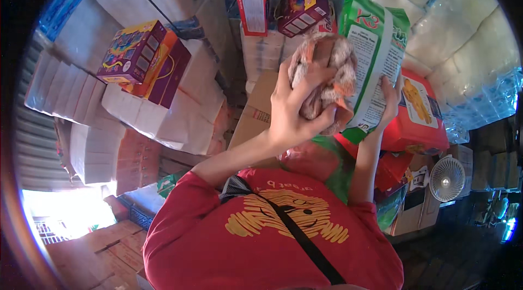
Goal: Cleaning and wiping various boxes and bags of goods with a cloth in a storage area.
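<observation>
My left hand (297, 99) is closed around a bunched, fuzzy brown-and-white cloth (344, 64), its fingers pressed into the folds. Just right of the cloth stands a green-and-white plastic pouch (373, 66), which looks like two packs banded together. My right hand (391, 104) grips the pouch by its lower right edge, the thumb lying on the front face. The cloth overlaps the pouch's left side; whether it presses on it I cannot tell. Both are held up in front of my chest.
Purple-and-yellow boxes (131, 53) lie on wrapped stacks at left. A red box (253, 4) and a purple box (301, 5) stand at the back. On the right are a red package (417, 118), a white fan (447, 179) and plastic-wrapped bundles (463, 34). A cardboard box (253, 113) sits behind my left forearm.
</observation>
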A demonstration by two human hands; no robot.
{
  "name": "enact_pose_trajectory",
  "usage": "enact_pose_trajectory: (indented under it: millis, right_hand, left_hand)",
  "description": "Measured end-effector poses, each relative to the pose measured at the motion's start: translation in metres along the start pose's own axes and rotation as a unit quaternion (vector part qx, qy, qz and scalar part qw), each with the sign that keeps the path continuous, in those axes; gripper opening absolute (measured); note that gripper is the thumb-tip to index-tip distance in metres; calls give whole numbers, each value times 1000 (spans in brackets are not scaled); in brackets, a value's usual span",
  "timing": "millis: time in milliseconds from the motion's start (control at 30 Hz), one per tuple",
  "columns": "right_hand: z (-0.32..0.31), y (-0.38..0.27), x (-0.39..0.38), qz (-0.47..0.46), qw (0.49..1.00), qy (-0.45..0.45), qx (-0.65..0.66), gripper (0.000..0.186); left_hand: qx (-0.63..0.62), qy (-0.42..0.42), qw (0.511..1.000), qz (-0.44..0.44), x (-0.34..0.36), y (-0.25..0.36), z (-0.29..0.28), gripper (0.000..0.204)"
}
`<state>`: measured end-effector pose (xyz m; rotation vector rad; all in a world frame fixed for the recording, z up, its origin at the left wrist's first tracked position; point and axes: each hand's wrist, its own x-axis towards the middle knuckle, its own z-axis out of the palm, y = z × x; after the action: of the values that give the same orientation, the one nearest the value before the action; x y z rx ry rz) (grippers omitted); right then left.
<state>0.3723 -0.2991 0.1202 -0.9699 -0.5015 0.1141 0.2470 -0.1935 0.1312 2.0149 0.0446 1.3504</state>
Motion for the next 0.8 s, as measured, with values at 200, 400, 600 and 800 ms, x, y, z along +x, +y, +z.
enact_pose_trajectory:
  millis: [200, 400, 600, 800]
  right_hand:
    - [-9, 8, -23, 75, 992, -100, -12, 73]
    - [-14, 27, -20, -30, 996, -78, -38, 55]
    - [-5, 0, -3, 34, 998, -48, 5, 58]
    - [-13, -8, -19, 85, 961, -241, -107, 85]
  left_hand:
    - [-218, 151, 964, -31, 39, -27, -1, 49]
    - [-179, 96, 976, -84, 26, -15, -2, 56]
    - [-226, -12, 957, -182, -18, -10, -1, 64]
    - [-224, 174, 952, -119, 61, -27, -20, 45]
